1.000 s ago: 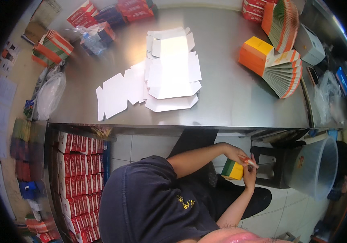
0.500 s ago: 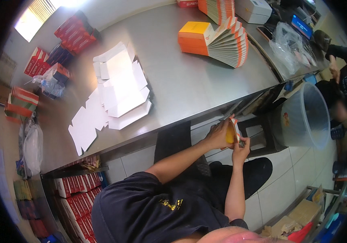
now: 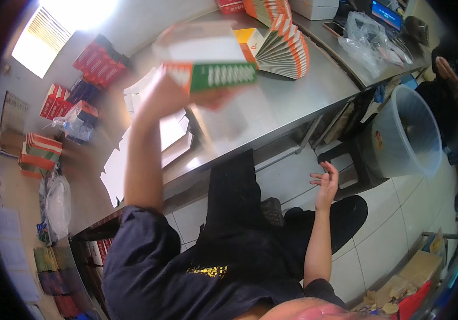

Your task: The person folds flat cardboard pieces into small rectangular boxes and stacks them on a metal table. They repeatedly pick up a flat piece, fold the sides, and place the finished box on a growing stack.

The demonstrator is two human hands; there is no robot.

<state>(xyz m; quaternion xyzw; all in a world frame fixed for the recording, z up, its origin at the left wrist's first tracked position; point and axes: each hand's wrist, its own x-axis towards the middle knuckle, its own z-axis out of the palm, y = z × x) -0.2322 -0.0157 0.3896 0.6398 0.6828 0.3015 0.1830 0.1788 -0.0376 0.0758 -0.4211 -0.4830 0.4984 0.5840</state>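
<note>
the left hand (image 3: 169, 95) is out over the metal table (image 3: 293, 98) with the arm at full reach, and it carries a box (image 3: 223, 74) whose long side shows green with an orange end; its fingers look clamped on the box, running along underneath its lower edge, though blur hides just how the thumb and each fingertip sit. the box is in the air between the camera and the table, crossing the view of the white blanks (image 3: 173, 132) and standing just beside the yellow block (image 3: 249, 41) with its spread fan (image 3: 282, 56); whether any part of it touches the table or the block, i cannot tell. the right hand (image 3: 326, 188) is well apart from all this, low in front of the table near the dark stool (image 3: 365, 182), palm bare, fingers apart and loosely curled, holding nothing, with the clear tub (image 3: 400, 144) further to the right. the step in hand seems to be a one-handed carry across the tabletop; from here, a set-down would call for a level wrist, a bare patch of metal clear of the blanks and the fan, and a release only once the box is supported
</note>
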